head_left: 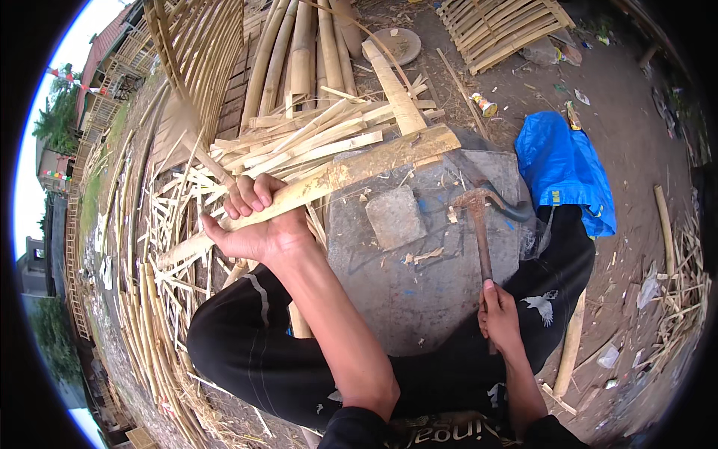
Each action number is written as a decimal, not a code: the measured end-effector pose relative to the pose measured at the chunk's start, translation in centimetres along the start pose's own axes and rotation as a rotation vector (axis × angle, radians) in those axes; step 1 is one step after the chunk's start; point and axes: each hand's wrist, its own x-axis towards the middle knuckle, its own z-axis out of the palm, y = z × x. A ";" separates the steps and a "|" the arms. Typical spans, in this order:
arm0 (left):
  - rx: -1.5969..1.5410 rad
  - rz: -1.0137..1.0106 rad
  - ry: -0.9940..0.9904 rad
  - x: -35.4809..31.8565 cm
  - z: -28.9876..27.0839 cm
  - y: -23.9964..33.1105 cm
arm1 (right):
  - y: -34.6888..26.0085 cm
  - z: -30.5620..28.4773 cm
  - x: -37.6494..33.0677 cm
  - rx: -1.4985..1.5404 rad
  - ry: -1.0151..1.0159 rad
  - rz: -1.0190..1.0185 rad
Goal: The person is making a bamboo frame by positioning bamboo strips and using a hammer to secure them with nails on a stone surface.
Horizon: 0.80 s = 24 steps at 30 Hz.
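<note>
My left hand (262,224) is closed around a long split bamboo slat (359,170), which slants up to the right over the board. Behind its fingers is a pale stick (208,161) with a blurred upper end; I cannot tell if the hand touches it. My right hand (499,318) grips the handle of a rusty hammer (484,239), its head lying over the right part of the grey work surface (441,299). By the hammer head lies a tool with a dark curved handle (508,208), its other end partly hidden under the slat. A square stone block (396,217) sits mid-surface among wood chips.
Split bamboo strips (299,150) pile up beyond and to the left. Thick bamboo poles (301,60) stand behind them. A blue plastic sheet (561,161) lies at the right by my knee. A slatted bamboo panel (501,30) and a round dish (396,46) are farther off.
</note>
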 end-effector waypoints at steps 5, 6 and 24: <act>-0.199 -0.061 -0.145 -3.2 -9.7 4.3 | 1.4 -1.1 1.6 -0.179 0.100 -0.121; -0.250 -0.085 -0.140 -3.4 -11.4 4.8 | 1.5 -1.2 2.2 -0.246 0.128 -0.181; -0.200 -0.343 -0.529 -3.0 -5.3 6.3 | 3.5 7.4 3.8 -0.378 0.047 -0.076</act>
